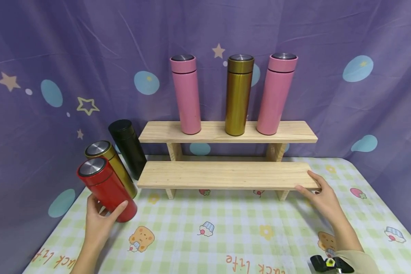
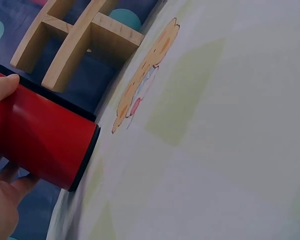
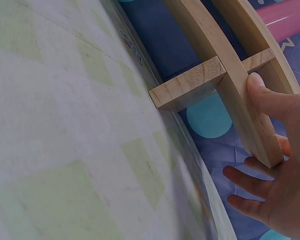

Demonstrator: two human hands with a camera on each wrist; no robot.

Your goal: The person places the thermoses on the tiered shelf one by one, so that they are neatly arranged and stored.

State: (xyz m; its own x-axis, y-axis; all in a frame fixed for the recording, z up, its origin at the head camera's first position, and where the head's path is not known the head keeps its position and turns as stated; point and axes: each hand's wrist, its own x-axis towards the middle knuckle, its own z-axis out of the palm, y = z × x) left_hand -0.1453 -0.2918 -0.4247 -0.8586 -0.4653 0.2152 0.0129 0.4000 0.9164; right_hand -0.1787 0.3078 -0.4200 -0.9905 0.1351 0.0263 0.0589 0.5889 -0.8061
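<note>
On the left side of the table, my left hand point(image 1: 101, 220) grips a red thermos bottle point(image 1: 109, 190) low on its body, thumb on the near side. In the left wrist view the bottle's point(image 2: 50, 130) dark base is right at the tablecloth. Close behind it are a gold thermos point(image 1: 121, 171) and a black thermos point(image 1: 128, 148). My right hand point(image 1: 323, 198) holds the right end of the lower board of a two-tier wooden shelf point(image 1: 226, 175). In the right wrist view its thumb point(image 3: 257, 87) presses the board's front edge, with other fingers around the end.
On the upper board stand a pink thermos point(image 1: 186, 95), a second gold thermos point(image 1: 239, 95) and another pink thermos point(image 1: 277, 95). A checked tablecloth point(image 1: 233, 228) covers the table. Behind it hangs a purple curtain point(image 1: 294, 23) with stars and balloons.
</note>
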